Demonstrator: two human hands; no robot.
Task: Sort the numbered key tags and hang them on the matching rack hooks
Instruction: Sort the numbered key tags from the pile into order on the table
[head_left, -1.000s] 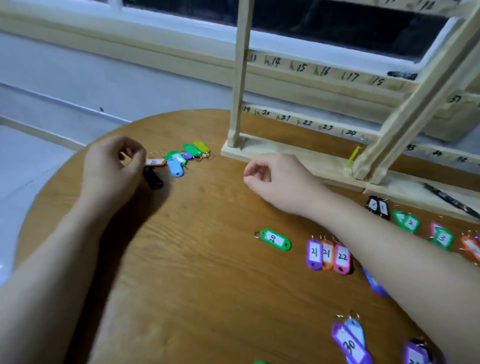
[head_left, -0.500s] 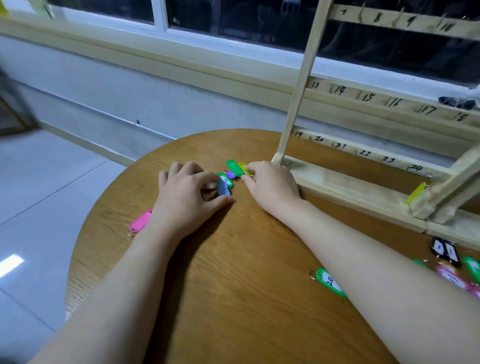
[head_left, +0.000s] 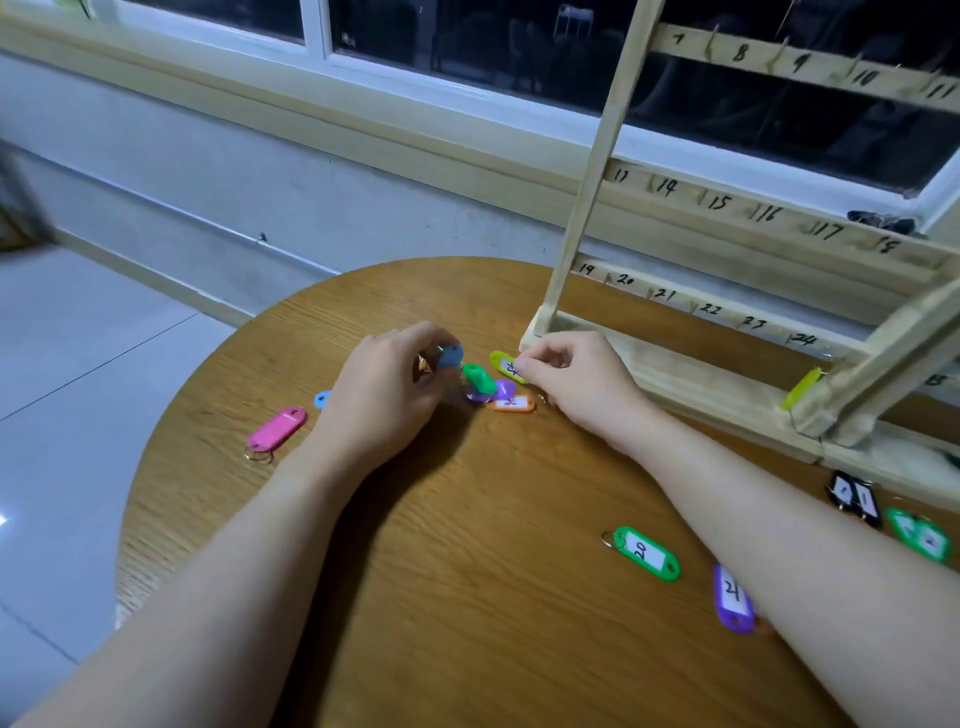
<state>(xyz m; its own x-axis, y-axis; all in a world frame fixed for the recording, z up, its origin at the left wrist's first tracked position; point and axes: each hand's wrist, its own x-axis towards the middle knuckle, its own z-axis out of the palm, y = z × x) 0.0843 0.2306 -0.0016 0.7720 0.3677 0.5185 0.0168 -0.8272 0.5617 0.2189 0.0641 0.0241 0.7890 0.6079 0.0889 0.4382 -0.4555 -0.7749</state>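
Dominating the far side, the tall pale wooden rack (head_left: 587, 192) with numbered rails stands on the round wood-grain table (head_left: 467, 597), hooks mostly bare. Down to the hands: the left hand (head_left: 384, 395) curls round a blue plastic key tag (head_left: 450, 356), lifted off the pile. The right hand (head_left: 576, 384) pinches the end of a yellow-green tag (head_left: 503, 364) lying just beside the rack's foot. Between them a green tag (head_left: 479, 378), a purple one (head_left: 503, 389) and an orange one (head_left: 514, 403) sit tangled. Light, stiff, slick little things by the look of them; the flat body gives the surest pinch, leaving the wire ring free for a hook.
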